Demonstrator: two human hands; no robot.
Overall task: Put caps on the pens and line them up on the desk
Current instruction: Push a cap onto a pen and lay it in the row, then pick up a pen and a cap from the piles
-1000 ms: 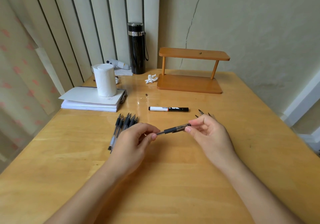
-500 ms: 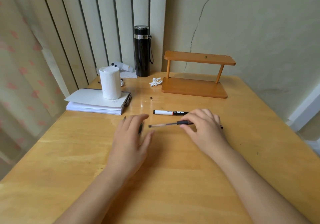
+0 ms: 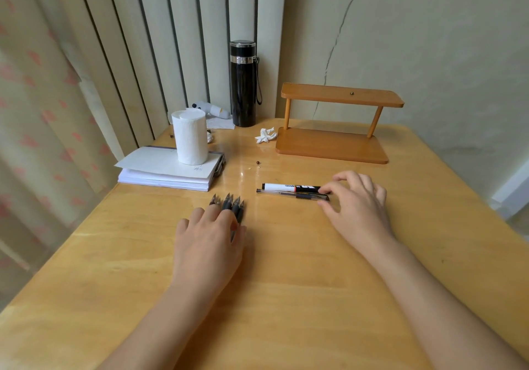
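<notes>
Two pens lie side by side just left of the right hand [image 3: 356, 200], whose thumb and forefinger touch their near ends without closing round either: a white-and-black marker [image 3: 290, 188] with a red band and print too small to read, and, touching it on the near side, a slim capped gel pen [image 3: 292, 196] with a clear barrel and dark grip. The left hand [image 3: 209, 240] rests flat, fingers spread and loose, over a bundle of dark gel pens [image 3: 230, 206] whose pointed ends fan out beyond the fingertips. Both hands lie on a glossy, honey-coloured wooden desk [image 3: 286, 298]. Beyond the left hand a roll of white tissue [image 3: 190, 136] stands on a stack of papers [image 3: 167, 169]. Further back are a black cylindrical flask [image 3: 243, 86] with a steel ring, a crumpled tissue [image 3: 265, 135] and a small two-tier wooden shelf [image 3: 337, 126]. Behind are vertical blinds [image 3: 160, 40] and a cracked plaster wall [image 3: 429, 40].
</notes>
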